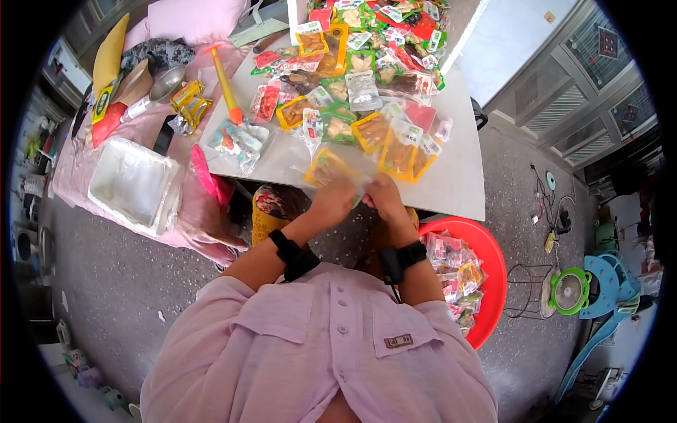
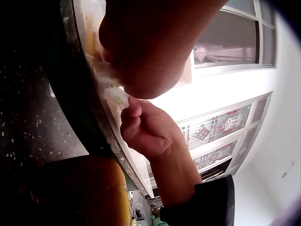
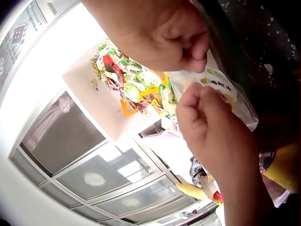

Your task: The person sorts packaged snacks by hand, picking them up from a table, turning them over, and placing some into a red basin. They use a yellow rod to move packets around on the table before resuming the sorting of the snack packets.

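A clear plastic food pouch [image 3: 243, 104] with printed characters is between my two hands at the near table edge. My left hand [image 1: 334, 203] pinches it, fingers curled, as the right wrist view shows. Close beside it, my right hand [image 1: 384, 194] has its fingers curled and thumb against the pouch's edge. In the head view, a yellow-edged packet [image 1: 326, 168] shows blurred just beyond the left hand. Other yellow-edged packets [image 1: 399, 149] lie on the table right past the right hand.
Snack packets are heaped in a white box [image 1: 457, 42] at the table's [image 1: 458, 169] far end. A red basin [image 1: 493, 282] with packets stands on the floor at right. At left are a white foam box [image 1: 127, 185] and a yellow stick-like object [image 1: 224, 84].
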### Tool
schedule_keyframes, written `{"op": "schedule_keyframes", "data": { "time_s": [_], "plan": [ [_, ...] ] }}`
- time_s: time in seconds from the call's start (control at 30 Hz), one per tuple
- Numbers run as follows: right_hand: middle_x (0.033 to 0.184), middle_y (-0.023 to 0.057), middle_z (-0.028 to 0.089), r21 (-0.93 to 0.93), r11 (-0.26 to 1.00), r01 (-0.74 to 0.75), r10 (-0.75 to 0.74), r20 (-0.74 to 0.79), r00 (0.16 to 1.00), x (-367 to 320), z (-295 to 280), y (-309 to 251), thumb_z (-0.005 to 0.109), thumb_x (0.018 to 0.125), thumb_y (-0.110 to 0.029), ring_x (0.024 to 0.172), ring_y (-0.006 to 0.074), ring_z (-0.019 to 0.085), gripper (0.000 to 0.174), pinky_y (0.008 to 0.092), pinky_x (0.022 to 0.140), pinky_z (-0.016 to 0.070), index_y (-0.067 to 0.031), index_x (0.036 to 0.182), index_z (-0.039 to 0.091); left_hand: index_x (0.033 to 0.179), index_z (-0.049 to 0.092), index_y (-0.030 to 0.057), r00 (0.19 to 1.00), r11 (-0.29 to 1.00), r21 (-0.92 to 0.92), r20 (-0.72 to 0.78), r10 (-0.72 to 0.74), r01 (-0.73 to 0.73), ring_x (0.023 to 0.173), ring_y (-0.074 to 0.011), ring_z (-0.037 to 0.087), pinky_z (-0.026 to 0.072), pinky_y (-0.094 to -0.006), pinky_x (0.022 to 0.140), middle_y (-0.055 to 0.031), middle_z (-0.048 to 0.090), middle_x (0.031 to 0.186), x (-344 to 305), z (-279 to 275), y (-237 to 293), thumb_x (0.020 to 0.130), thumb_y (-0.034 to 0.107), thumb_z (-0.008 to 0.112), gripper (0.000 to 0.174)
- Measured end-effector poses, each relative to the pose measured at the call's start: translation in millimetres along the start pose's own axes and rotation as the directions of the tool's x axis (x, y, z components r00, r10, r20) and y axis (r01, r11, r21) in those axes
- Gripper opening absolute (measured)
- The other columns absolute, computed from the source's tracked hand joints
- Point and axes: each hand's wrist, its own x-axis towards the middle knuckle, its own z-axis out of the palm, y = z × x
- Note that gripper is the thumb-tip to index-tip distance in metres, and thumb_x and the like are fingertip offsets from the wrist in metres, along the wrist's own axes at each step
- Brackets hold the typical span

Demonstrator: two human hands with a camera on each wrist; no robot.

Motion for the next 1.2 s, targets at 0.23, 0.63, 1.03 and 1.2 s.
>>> {"op": "schedule_keyframes", "data": {
  "time_s": [0.23, 0.63, 1.03, 1.2],
  "plan": [
    [0.055, 0.0043, 0.050, 0.225, 0.974, 0.031, -0.016, -0.067, 0.998, 12, 25, 12, 0.047, 0.073, -0.005, 0.041, 0.0095, 0.046, 0.006, 0.0195, 0.034, 0.0337, -0.0012, 0.074, 0.052, 0.076, 0.051, 0.0068, 0.995, 0.994, 0.056, -0.053, -0.088, 0.091, 0.070, -0.0306, 0.051, 0.0411, -0.0391, 0.060, -0.0126, 0.052, 0.070, 0, -7, 2, 0.071, 0.008, 0.047, 0.006],
    [0.059, 0.0068, 0.051, 0.305, 0.950, 0.069, -0.073, 0.000, 0.997, 20, 24, 16, 0.047, 0.074, -0.006, 0.045, 0.0126, 0.049, 0.006, 0.0212, 0.038, 0.0382, -0.0008, 0.077, 0.050, 0.075, 0.049, 0.0060, 0.991, 0.998, 0.044, -0.131, -0.030, 0.037, 0.068, -0.0308, 0.051, 0.0415, -0.0386, 0.058, -0.0117, 0.050, 0.071, -1, -12, 5, 0.070, 0.009, 0.050, 0.006],
    [0.070, 0.0146, 0.052, -0.636, 0.676, 0.372, -0.701, -0.400, 0.591, 7, -39, -17, 0.051, 0.068, -0.002, 0.065, 0.0268, 0.051, 0.010, 0.0307, 0.060, 0.0412, -0.0002, 0.078, 0.050, 0.073, 0.049, 0.0045, 0.995, 0.993, 0.081, -0.067, -0.078, 0.083, 0.068, -0.0319, 0.050, 0.0396, -0.0396, 0.058, -0.0139, 0.050, 0.069, -16, 7, -14, 0.071, 0.009, 0.049, 0.005],
    [0.081, 0.0215, 0.055, -0.699, 0.713, -0.049, -0.479, -0.537, 0.694, 29, -77, -17, 0.058, 0.063, -0.015, 0.081, 0.0338, 0.055, 0.033, 0.0377, 0.067, 0.0430, 0.0029, 0.090, 0.048, 0.074, 0.049, 0.0040, 0.982, 0.991, -0.005, -0.135, -0.130, 0.130, 0.069, -0.0328, 0.049, 0.0391, -0.0393, 0.059, -0.0143, 0.050, 0.070, -2, 19, -25, 0.071, 0.009, 0.048, 0.006]
  ]
}}
